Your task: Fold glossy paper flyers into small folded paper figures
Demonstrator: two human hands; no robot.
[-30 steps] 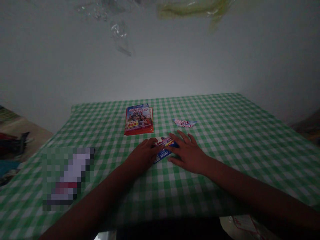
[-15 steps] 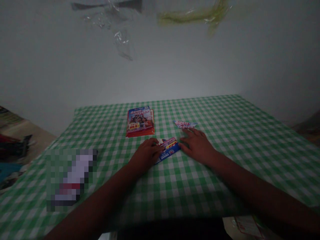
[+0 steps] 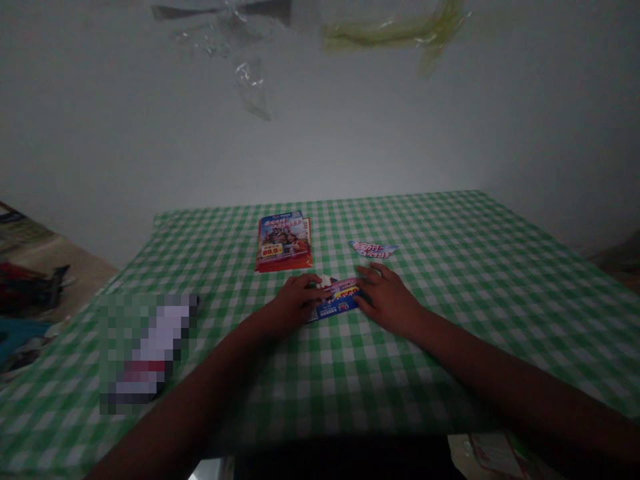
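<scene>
A folded blue and pink printed leaflet (image 3: 334,303) lies on the green and white checked tablecloth, turned slightly askew. My left hand (image 3: 296,303) holds its left end down, with the fingers bent over the paper. At the other end, my right hand (image 3: 387,297) has its thumb and fingertips on the right edge, gripping it. Just beyond the right hand rests a separate piece of printed paper (image 3: 374,250) with white and red lettering. A stack of colourful leaflets (image 3: 283,241) marked 89.9 stands farther back, left of centre.
On the left of the tablecloth (image 3: 430,380) lies a dark-edged, blurred-out object (image 3: 160,340), close to my left forearm. A pale wall (image 3: 350,140) with strips of tape rises behind the table. Various items (image 3: 30,293) are piled on the floor at left.
The leaflet has turned to lie more level between my hands. My right hand has shifted slightly left, its fingers coming off the separate paper and onto the leaflet's edge.
</scene>
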